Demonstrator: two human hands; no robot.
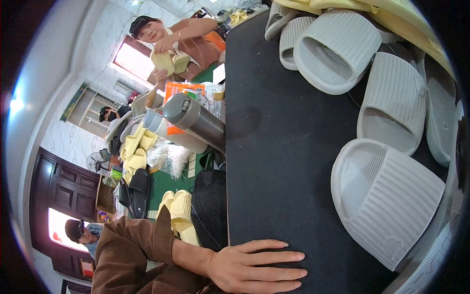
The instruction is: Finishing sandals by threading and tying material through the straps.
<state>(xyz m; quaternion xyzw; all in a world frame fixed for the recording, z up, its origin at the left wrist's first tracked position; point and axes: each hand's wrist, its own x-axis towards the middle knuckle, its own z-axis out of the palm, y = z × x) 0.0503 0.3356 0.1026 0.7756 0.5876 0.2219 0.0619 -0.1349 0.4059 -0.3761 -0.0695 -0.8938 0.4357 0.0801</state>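
- Left hand (254,267) lies flat, palm down, on the black tabletop (284,147), fingers stretched out and close together, pointing toward the picture's right. It grips nothing.
- Brown sleeve (132,250) covers that forearm, which comes in from the lower left edge.
- Right hand is out of view.
- Nearest slipper (384,201): light grey, ribbed strap, lying on the tabletop just right of the fingertips, with a gap between them. Its opening faces left and up.
- Second grey slipper (394,103) lies above it, near the right edge; a third one (338,49) sits higher up, tipped so the opening shows.
- More grey slippers (293,29) are bunched at the top end of the tabletop, with pale yellow ones (391,10) behind them at the rim.
- Metal flask (193,120), dark grey with a cap, stands at the left edge of the tabletop, touching a second, cream-coloured bottle (169,132) beside it.
- Orange packet (183,93) sits behind the flasks.
- Off the tabletop to the left: a heap of yellow slippers (134,149), a black pair (137,191) below it, and a black mesh chair back (210,206) next to the tabletop edge.
- Another person at top left holds a pair of pale yellow slippers (171,61) in both hands, well apart from the left hand.
- Two more people are visible far left, small and unclear.
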